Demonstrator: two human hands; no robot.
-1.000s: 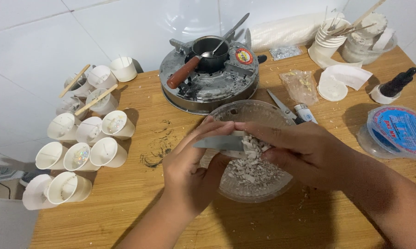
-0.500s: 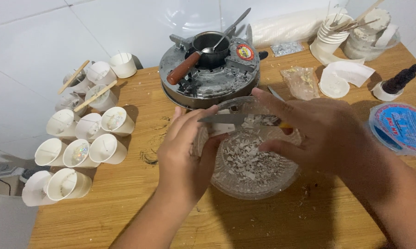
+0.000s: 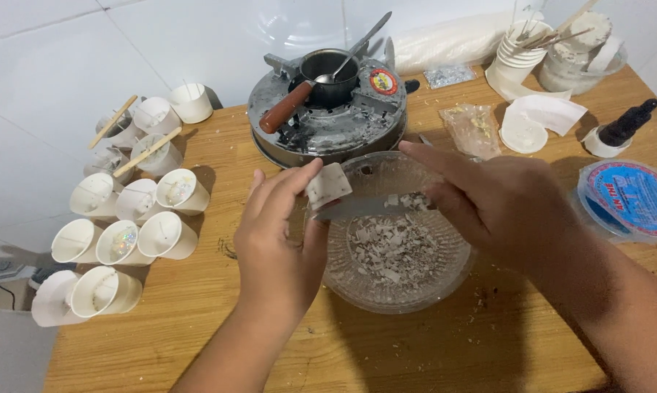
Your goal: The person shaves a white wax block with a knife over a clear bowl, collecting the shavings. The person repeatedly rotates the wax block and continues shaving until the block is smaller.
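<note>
I see the wooden table (image 3: 161, 320) full of things, and this is the first danger: the glass bowl (image 3: 445, 280) stands just in front of the round grey burner (image 3: 327, 131) with its small dark pot (image 3: 328, 76), so I judge that a push from a forearm can slide the bowl against it. At the left the white paper cups (image 3: 124, 218) stand close together, near my left elbow, and they can tip easily.

My right hand (image 3: 510, 207) is closed around the handle of a knife (image 3: 365, 209), whose blade lies across the bowl and points toward the left hand. My left hand (image 3: 281, 233) pinches a small pale wax block (image 3: 328, 184) between thumb and fingertips, over the left rim of the bowl. The blade edge is just beside these fingers (image 3: 299, 178); I think a slip on the hard wax can cut them.

Pale wax shavings (image 3: 394, 247) lie in the bowl, under both hands, and some can fall outside.
</note>
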